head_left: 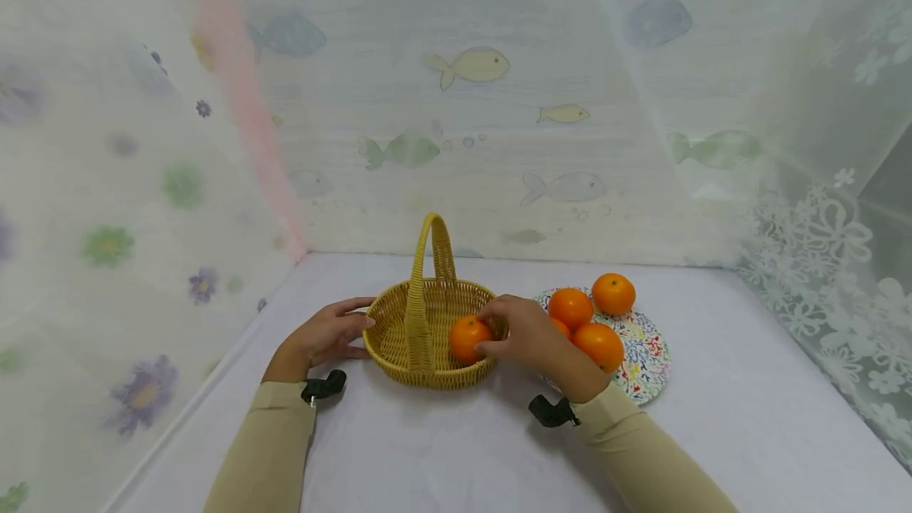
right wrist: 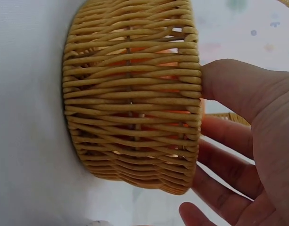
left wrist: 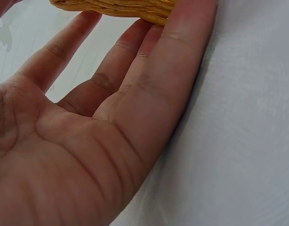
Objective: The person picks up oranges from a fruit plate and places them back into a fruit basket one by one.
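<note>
A yellow wicker basket (head_left: 392,366) with a tall arched handle stands on the white tabletop. At its left side, my left hand (head_left: 331,335) touches the wall with spread, fairly straight fingers; the left wrist view shows its fingertips along the weave (left wrist: 120,7). My right hand (head_left: 530,339) reaches over the right rim and holds an orange (head_left: 466,340) between thumb and fingers, inside the basket. Through the basket's wall (right wrist: 130,103) in the right wrist view, orange colour shows between the strands, and the right hand's fingertips are hidden behind the rim.
Right of the basket lies a round white plate (head_left: 644,355) with a multicoloured pattern, partly behind the right forearm. Several oranges (head_left: 598,347) rest on it. A fish-printed curtain (head_left: 456,141) hangs behind the table, with a flowered one (head_left: 142,275) on the left.
</note>
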`<state>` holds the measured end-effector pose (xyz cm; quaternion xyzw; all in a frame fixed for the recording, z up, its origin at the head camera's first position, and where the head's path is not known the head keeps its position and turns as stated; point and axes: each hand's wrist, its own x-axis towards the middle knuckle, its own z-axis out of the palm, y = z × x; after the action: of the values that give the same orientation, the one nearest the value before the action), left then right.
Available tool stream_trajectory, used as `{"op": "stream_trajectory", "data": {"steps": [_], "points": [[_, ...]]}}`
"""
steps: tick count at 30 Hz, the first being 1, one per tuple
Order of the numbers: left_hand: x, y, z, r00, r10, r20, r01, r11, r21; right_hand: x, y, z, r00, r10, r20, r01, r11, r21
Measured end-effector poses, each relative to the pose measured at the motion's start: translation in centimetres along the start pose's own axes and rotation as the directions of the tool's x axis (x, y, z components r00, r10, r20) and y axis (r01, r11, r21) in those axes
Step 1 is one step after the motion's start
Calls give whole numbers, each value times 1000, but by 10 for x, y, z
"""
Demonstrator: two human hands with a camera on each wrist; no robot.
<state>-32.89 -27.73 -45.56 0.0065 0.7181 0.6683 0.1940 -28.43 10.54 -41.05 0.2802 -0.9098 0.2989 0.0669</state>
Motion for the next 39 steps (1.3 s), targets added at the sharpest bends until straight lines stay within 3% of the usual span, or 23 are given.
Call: {"op": "stream_trajectory", "data": {"steps": [6,22,31,39], "points": [[-2,1,-4,999,18,42,-18,1000,3,-2,0,-9,998,-47,-42,47,999,0],[-1,-2,0,999,15,39,-15,1000,-4,-5,17,-34,991,-70,-111,63,996,-62],[0,-2,0,999,16,32,-17,1000,10,-9,37,-63,990,75,-117,-87,991,-102],[1,-4,-4,1000,12,27,-11,1000,-13,-11,57,-79,984,147,-101,-156,984,-85]]}}
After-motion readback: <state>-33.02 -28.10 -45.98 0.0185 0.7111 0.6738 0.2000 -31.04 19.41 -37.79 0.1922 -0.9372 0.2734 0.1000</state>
